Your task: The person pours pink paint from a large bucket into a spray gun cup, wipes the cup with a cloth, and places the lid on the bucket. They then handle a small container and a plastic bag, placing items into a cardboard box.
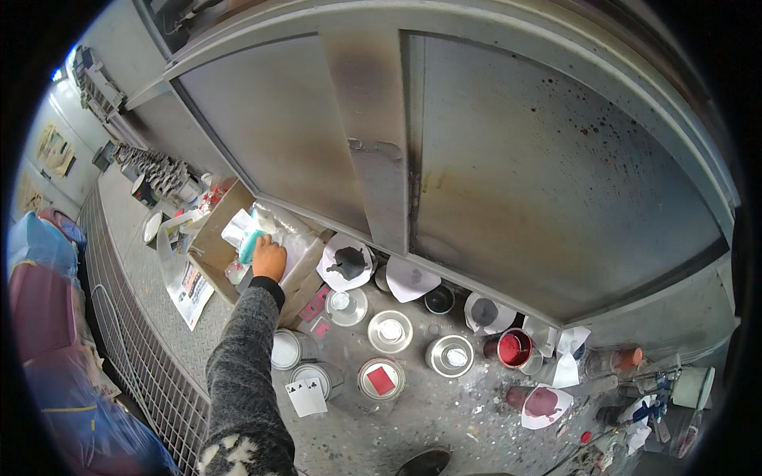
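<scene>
My left hand (269,258), at the end of a grey fuzzy sleeve, reaches into an open cardboard box (208,255) at the left. Its fingers are closed on the edge of a teal packet (249,247). White paper (237,228) and clear plastic wrapping (292,231) lie around the packet inside the box. The fingertips are partly hidden against the packet. My right hand is out of view.
Several metal cans, one lidded (390,331), stand on the paint-spattered floor right of the box. An open can of red paint (514,347), paper-topped cups and a spray gun (652,408) are farther right. A panelled metal cabinet (556,174) rises behind; a metal grating (127,341) runs along the left.
</scene>
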Motion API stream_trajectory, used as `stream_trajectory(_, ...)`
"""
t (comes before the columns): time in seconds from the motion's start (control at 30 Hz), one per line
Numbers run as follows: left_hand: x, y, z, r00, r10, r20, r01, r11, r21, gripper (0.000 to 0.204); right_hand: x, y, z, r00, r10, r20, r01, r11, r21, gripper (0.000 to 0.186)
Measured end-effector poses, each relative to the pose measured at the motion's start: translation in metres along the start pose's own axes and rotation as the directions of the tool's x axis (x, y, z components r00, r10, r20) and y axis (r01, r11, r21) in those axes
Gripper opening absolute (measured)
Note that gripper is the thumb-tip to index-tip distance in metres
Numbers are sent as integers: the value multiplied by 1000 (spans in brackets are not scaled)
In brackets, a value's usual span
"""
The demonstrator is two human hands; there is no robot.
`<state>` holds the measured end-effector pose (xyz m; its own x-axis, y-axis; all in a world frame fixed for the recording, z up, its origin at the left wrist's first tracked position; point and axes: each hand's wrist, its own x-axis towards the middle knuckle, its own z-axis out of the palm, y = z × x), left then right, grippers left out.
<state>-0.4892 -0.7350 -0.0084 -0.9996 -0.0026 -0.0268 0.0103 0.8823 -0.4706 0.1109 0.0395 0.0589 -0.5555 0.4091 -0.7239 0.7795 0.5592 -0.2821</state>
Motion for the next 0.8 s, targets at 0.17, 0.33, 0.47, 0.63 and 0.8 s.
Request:
stream_trajectory(0.17, -34, -25, -41, 967, -133, -216, 93, 978, -189, 26, -3, 9, 6, 1000, 1, -26, -1, 1000, 9, 42)
stream_trajectory(0.33, -103, -47, -126, 838, -140, -527, -147, 872, -467, 14, -3, 17, 12, 999, -14, -34, 15, 1000, 16, 44)
stream_trajectory(0.47, -147, -47, -158, 794, 148, -590, -393, 865, -312, 10, 0, 23, 18, 999, -18, -49, 20, 999, 27, 44)
stream_trajectory(0.63, -160, -44, -143, 917, 252, -309, -355, 869, -346, 13, -1, 33, 22, 998, -27, -56, 29, 999, 39, 46)
stream_trajectory(0.8, -146, -53, -106, 982, -161, 94, 167, 541, -824, 45, -7, 41, 26, 998, -30, -60, 35, 995, 89, 47)
